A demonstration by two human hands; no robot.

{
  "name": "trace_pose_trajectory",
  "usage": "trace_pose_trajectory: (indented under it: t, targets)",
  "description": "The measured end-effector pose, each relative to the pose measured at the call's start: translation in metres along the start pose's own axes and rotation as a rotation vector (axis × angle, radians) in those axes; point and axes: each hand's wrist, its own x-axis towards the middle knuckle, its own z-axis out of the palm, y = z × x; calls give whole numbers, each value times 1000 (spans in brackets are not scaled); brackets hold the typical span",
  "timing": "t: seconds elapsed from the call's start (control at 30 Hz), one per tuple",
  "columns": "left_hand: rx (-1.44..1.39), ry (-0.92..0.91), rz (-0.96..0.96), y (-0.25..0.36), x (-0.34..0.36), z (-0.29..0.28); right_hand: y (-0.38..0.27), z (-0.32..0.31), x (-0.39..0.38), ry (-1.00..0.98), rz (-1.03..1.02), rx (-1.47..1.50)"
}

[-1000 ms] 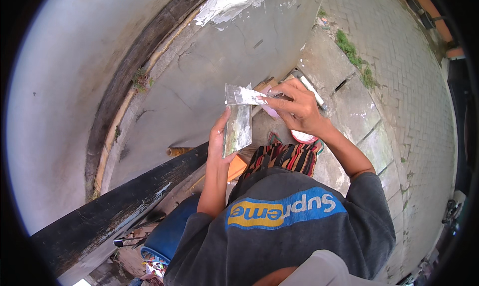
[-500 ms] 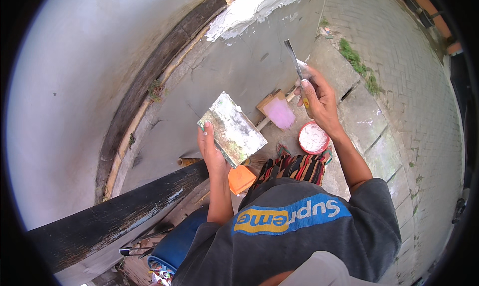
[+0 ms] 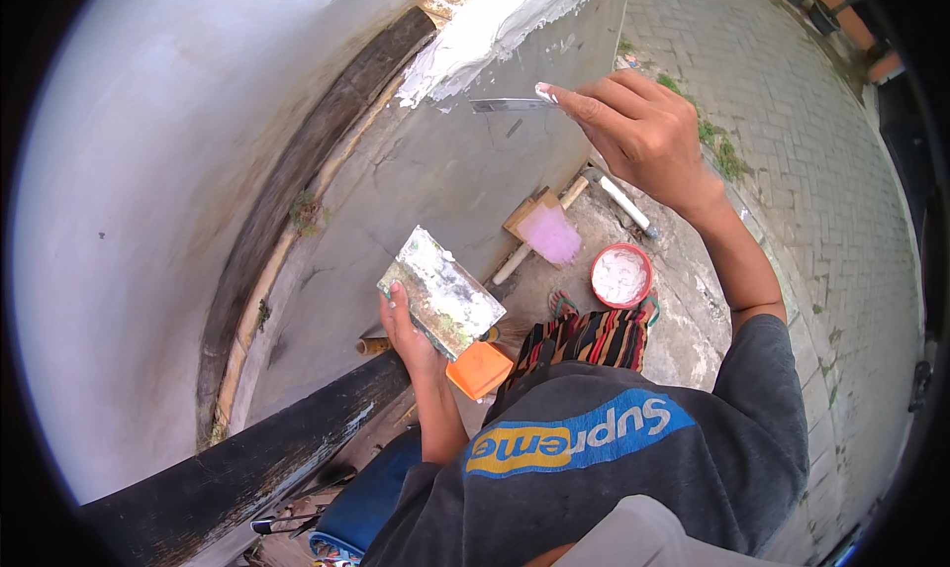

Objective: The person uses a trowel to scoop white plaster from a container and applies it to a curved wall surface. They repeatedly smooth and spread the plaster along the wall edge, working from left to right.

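Pale lettering (image 3: 650,415), upside down, blue-and-yellow printed band (image 3: 580,432), dark grey shirt (image 3: 594,488)

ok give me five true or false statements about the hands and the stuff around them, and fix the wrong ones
1. The left hand holds a flat board smeared with white. True.
2. The right hand holds a paint roller. False: it holds a thin-bladed scraper.
3. The red tub contains white paste. True.
4. In the picture, the orange object is right of the red tub. False: it is to the left.
5. The grey wall is partly covered with a white coating. True.
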Motion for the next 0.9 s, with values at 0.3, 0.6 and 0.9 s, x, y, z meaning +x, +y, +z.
trace_pose_trajectory:
  t: [0.3,0.6,0.9]
  targets:
    - [33,16,10,-2,30,5,42,12,40,-77,-121,-68]
    - [21,22,8,-13,49,34,84,24,48,-77,-135,-60]
    - [18,17,9,-19,55,43,98,25,59,-63,-157,-58]
